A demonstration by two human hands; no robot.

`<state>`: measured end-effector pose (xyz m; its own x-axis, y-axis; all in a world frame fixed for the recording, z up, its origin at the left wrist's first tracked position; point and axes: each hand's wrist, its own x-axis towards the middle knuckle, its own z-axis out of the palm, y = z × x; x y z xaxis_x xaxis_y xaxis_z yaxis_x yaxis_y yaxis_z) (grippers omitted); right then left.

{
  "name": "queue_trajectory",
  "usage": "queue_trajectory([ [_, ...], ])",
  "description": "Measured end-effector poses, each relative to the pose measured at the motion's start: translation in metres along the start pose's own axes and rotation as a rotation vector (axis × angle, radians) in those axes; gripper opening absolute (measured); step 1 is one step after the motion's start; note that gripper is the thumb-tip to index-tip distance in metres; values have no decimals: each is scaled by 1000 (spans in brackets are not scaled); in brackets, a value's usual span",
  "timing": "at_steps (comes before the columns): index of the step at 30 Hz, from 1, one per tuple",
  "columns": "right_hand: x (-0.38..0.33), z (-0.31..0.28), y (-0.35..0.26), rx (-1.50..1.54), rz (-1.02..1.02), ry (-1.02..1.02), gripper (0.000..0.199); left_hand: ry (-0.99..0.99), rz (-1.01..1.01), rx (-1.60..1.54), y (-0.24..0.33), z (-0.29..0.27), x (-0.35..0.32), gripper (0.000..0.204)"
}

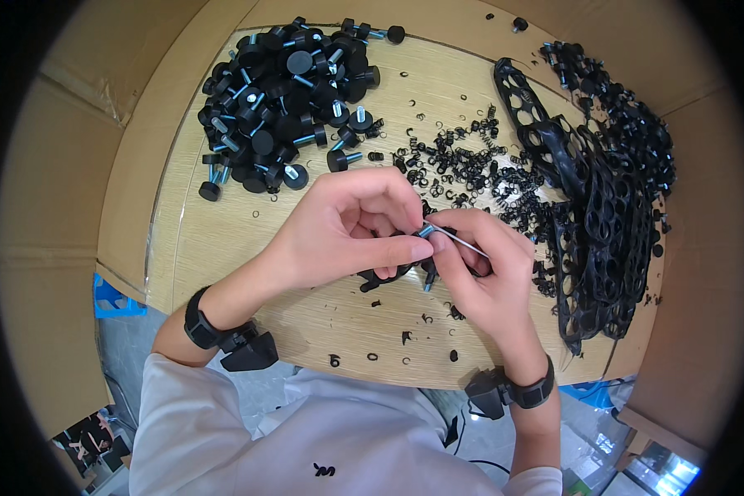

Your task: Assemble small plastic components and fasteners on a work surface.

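Observation:
My left hand (347, 227) is closed at the fingertips around a threaded metal bolt (426, 231) near the middle of the table. Beside it, my right hand (489, 269) pinches a thin metal rod-like tool (467, 242), its tip against or close to the bolt. Fingers partly hide the bolt's head and the tool's lower end. Under the hands lie a black moulded piece (379, 279) and another bolt (429, 279), both partly covered. Beyond my left hand is a heap of bolts with round black heads (285, 99).
Small black rings and scraps (455, 161) are strewn past my right hand. Black moulded sheets with round holes (595, 223) are stacked at the right. Behind them runs a pile of small black parts (632, 124). Cardboard walls (66, 198) enclose the wooden table (298, 331).

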<state>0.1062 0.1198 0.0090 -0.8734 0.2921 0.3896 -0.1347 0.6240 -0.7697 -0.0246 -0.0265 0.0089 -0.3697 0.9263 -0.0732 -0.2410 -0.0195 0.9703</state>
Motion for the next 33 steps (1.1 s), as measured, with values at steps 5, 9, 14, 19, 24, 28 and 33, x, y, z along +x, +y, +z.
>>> queue_trajectory([
  [5,1,1,-1,24,43,-70,12,31,58,20,-3,0,0,12],
  [9,-1,4,1,62,87,-67,15,42,69,0,-2,-1,-1,12],
  [14,-3,5,3,1,128,-78,13,3,36,37,-5,-4,2,13],
  [19,-2,8,6,-21,93,-39,12,26,-9,45,-7,-2,4,18],
  [24,-4,8,11,168,236,-10,6,44,-14,75,-8,-1,5,20],
  [28,-2,8,9,419,216,152,3,45,48,43,-9,-3,4,19],
  [33,-7,5,7,442,316,80,7,20,45,-7,-10,-6,3,22],
])
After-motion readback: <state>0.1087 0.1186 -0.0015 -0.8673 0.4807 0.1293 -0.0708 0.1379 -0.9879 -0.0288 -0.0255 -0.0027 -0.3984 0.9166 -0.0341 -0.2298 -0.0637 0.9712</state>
